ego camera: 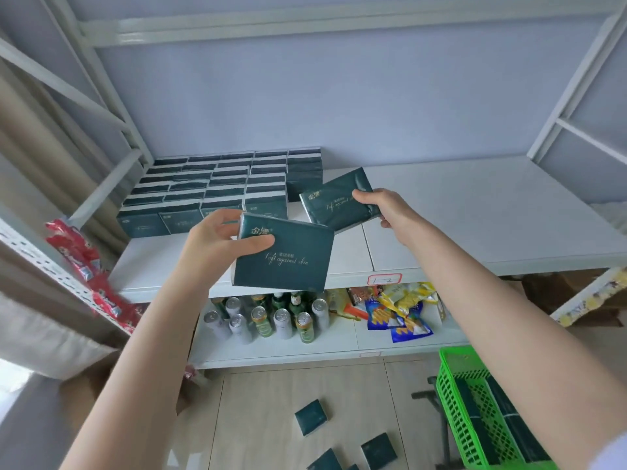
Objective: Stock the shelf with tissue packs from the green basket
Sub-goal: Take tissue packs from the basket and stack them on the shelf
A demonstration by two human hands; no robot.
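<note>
Head view, down past both forearms toward a white metal shelf. In the left hand, a dark green tissue pack, clamped with the thumb on its printed face and the fingers curled round its left edge, held in the air in front of the shelf's front edge. In the right hand, a second tissue pack, gripped at its right end, tilted, above the shelf board and just right of the stocked rows of tissue packs at the back left. Both hands apart, the two held packs close together at neighbouring corners; touching or not, cannot tell. Low at the right, the green basket with more dark packs inside. On the floor beside it, loose packs. On the lower shelf, drink cans and snack bags.
</note>
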